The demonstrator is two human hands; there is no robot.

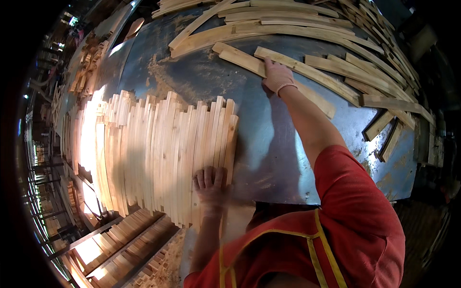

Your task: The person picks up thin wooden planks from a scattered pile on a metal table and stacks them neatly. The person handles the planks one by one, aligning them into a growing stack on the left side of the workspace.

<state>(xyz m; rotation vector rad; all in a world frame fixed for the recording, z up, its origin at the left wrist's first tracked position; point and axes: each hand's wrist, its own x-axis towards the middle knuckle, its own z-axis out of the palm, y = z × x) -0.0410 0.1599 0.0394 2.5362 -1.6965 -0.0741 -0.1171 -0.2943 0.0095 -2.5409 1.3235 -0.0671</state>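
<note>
My right hand (278, 77), in a pale glove with a ribbed cuff, reaches far across the metal tabletop. Its fingers are closed over a wooden strip (240, 58), and the fingertips touch a second strip (312, 74) lying just beyond. The hand covers the middle of the nearer strip. Closer to me, my left hand (210, 185) lies flat with fingers stretched out. It rests on the right end of a wide row of light wooden strips (163, 144) set side by side, their far ends uneven. Slight blur softens the left wrist.
The dark metal table (259, 158) carries sawdust on its far left. Loose strips (297, 19) lie along the far side, and a jumbled pile (384, 81) covers the right. Lower left stands a rack of stacked wood (115, 245). More piled pieces (89, 62) sit beyond the row.
</note>
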